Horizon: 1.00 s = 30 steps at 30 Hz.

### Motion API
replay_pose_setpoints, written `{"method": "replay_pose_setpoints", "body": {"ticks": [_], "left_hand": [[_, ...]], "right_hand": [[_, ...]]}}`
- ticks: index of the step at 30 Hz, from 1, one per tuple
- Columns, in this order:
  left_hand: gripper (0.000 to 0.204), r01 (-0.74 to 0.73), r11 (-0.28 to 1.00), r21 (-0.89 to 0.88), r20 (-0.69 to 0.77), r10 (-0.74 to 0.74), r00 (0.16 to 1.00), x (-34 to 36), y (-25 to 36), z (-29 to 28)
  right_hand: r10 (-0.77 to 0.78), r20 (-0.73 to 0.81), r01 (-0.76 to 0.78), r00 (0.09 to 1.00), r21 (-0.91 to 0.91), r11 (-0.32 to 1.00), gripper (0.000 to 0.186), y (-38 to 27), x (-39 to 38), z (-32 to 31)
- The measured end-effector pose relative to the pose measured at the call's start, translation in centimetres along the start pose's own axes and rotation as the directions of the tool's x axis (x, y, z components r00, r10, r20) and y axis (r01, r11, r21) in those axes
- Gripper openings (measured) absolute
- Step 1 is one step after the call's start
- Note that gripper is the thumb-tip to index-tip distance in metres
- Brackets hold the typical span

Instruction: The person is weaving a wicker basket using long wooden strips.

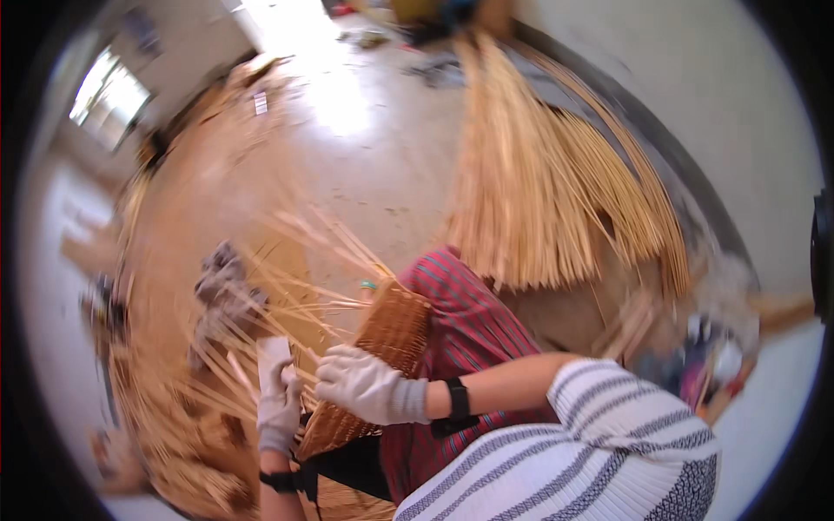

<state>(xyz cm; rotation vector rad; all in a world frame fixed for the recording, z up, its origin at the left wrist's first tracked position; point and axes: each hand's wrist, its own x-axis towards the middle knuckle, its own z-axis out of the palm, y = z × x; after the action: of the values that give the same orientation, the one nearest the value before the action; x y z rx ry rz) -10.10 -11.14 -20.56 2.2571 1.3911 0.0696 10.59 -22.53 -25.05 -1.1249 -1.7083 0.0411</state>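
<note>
Across my lap lies a half-woven wicker basket (395, 330), brown and tightly woven, with long loose cane strips (261, 304) fanning out from its edge to the left. My right hand (360, 382), in a pale work glove, is closed over the basket's left edge, its fingertips where the strips come out. Gloved too, my left hand (280, 408) is just left of the basket, closed around a flat, whitish rectangular piece (274, 354). Glare and blur hide what that piece is. Both wrists wear dark bands.
A large bundle of straight cane strips (521, 182) spreads over the floor at the far right. Left of me lie a crumpled grey cloth (226, 282) and heaps of cane (195, 434). Blurred mixed items (708, 352) stand at the right by the wall.
</note>
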Motion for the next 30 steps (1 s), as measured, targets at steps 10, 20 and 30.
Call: {"method": "replay_pose_setpoints", "body": {"ticks": [10,20,30], "left_hand": [[0.023,-0.003,0.997,0.078,-0.145,0.014,0.989,-0.1,2.2,2.3],[0.030,0.075,0.994,-0.080,-0.069,-0.081,0.994,1.4,-0.6,1.6],[0.042,0.055,0.992,-0.110,-0.103,-0.067,0.992,2.1,-0.3,1.7]], "right_hand": [[-0.058,-0.340,0.107,0.939,0.125,0.986,0.021,3.4,-3.5,-3.7],[0.954,-0.292,-0.992,0.076,-0.121,0.042,0.030,19.6,-35.9,-20.1],[0.948,-0.029,-0.863,-0.317,-0.406,-0.301,0.029,12.7,-54.3,-9.6]]}}
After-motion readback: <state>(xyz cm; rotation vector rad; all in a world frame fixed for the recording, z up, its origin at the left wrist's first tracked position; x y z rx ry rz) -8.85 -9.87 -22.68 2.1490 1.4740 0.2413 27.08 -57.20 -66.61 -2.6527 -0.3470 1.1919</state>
